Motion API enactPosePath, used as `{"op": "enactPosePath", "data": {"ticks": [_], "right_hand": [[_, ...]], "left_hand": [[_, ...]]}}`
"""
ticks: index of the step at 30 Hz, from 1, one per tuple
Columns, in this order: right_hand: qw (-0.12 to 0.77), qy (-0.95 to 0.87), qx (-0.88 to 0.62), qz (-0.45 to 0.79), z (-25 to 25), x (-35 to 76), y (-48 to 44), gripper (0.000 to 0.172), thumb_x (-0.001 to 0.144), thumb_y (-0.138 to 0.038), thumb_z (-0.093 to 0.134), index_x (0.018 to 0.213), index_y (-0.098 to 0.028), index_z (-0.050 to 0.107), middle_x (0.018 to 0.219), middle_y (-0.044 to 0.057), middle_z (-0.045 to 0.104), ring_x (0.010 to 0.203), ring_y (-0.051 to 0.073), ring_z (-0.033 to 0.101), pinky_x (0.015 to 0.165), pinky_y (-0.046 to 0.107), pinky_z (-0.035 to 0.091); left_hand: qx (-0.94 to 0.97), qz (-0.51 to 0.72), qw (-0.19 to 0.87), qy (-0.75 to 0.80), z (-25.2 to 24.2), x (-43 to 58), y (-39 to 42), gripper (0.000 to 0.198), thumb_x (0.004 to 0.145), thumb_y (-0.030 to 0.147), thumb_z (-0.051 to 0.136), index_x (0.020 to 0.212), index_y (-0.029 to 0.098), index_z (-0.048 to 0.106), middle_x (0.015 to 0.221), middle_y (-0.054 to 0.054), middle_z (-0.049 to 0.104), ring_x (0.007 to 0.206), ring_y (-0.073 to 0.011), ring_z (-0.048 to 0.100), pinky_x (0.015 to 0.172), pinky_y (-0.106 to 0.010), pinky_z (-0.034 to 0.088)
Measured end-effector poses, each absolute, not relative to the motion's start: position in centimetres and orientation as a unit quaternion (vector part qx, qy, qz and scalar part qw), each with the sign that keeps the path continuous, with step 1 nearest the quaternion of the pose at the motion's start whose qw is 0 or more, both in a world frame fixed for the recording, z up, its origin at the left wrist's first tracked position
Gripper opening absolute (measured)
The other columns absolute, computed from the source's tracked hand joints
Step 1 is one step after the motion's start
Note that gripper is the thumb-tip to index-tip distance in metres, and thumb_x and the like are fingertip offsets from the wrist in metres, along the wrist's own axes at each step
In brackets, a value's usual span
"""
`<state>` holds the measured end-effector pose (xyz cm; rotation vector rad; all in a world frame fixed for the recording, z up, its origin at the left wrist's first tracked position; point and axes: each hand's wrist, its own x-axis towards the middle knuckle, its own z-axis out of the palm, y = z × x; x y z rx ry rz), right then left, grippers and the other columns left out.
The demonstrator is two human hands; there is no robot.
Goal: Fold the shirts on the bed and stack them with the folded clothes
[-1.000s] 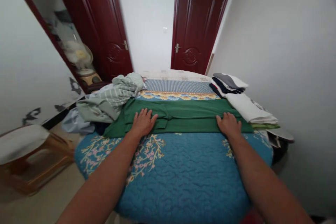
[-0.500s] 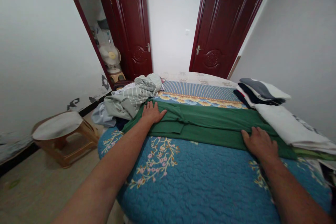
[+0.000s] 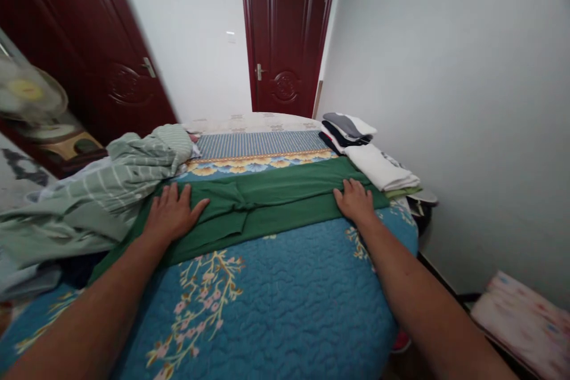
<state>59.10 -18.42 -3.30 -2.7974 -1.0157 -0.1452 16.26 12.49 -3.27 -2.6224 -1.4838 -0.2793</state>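
A dark green garment (image 3: 285, 187) lies stretched across the table in a long folded strip, with a sleeve-like flap and creases toward its left part. My left hand (image 3: 171, 214) rests flat on its left part, fingers spread. On the right part lies my right hand (image 3: 355, 199), palm down with the fingers apart. Close beyond my right hand is a folded white garment (image 3: 383, 167), which overlaps the green cloth's far right end. Left of my left hand, a heap of crumpled pale green striped clothing (image 3: 138, 169) covers part of the green garment's left end.
A blue quilted cover with flowers (image 3: 285, 297) drapes the table. A stack of folded clothes (image 3: 345, 129) stands at the far right. Beyond are a fan (image 3: 33, 92) at left and a dark red door (image 3: 289, 29). A patterned pale object (image 3: 523, 323) lies low at right.
The camera has turned to the right, so the scene has shifted left. Both hands stay flat on the green garment, my right hand slightly nearer the white garment.
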Motion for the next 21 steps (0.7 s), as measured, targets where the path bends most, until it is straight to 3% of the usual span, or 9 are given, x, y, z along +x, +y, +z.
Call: {"op": "enactPosePath", "data": {"ticks": [6,11,14,17,21], "right_hand": [[0.111,-0.336,-0.935,-0.035,-2.5,59.1,-18.6,0.067,0.108,-0.049,0.040,0.163,-0.012,0.045,0.172,0.019,0.039,0.159,0.034,0.031,0.128,0.061,0.026],[0.133,-0.284,-0.948,-0.057,-0.6,58.9,-20.2,0.053,0.103,-0.044,0.049,0.142,-0.012,0.067,0.151,0.022,0.061,0.139,0.037,0.054,0.118,0.058,0.039],[0.148,-0.217,-0.962,-0.068,0.6,58.9,-21.8,0.049,0.102,-0.043,0.049,0.129,-0.010,0.073,0.133,0.026,0.070,0.128,0.039,0.061,0.110,0.055,0.047],[0.163,-0.165,-0.968,-0.092,1.3,59.3,-23.2,0.050,0.102,-0.042,0.049,0.128,-0.007,0.074,0.129,0.028,0.070,0.127,0.041,0.062,0.106,0.055,0.049],[0.177,-0.133,-0.973,-0.064,1.2,60.2,-24.1,0.052,0.100,-0.039,0.050,0.128,-0.002,0.074,0.127,0.032,0.070,0.125,0.043,0.065,0.102,0.054,0.052]], "left_hand": [[-0.893,-0.072,0.052,-0.441,-4.1,12.9,9.4,0.086,0.098,0.063,0.034,0.168,0.014,0.040,0.175,-0.020,0.035,0.163,-0.0435,0.026,0.127,-0.068,0.025],[-0.901,-0.061,0.047,-0.426,-3.8,11.7,8.3,0.077,0.101,0.057,0.031,0.167,0.020,0.045,0.174,-0.019,0.037,0.161,-0.0474,0.029,0.121,-0.077,0.026],[-0.895,-0.053,0.053,-0.440,-2.5,12.8,8.0,0.070,0.101,0.057,0.032,0.157,0.023,0.058,0.166,-0.021,0.049,0.152,-0.0519,0.041,0.115,-0.083,0.029],[-0.889,-0.047,0.047,-0.452,-0.8,15.3,7.2,0.065,0.101,0.057,0.034,0.139,0.022,0.073,0.149,-0.021,0.066,0.139,-0.0480,0.058,0.113,-0.075,0.038],[-0.899,-0.083,0.031,-0.428,0.2,19.1,5.3,0.066,0.102,0.056,0.030,0.126,0.018,0.078,0.127,-0.018,0.078,0.119,-0.0396,0.071,0.106,-0.055,0.052]]}}
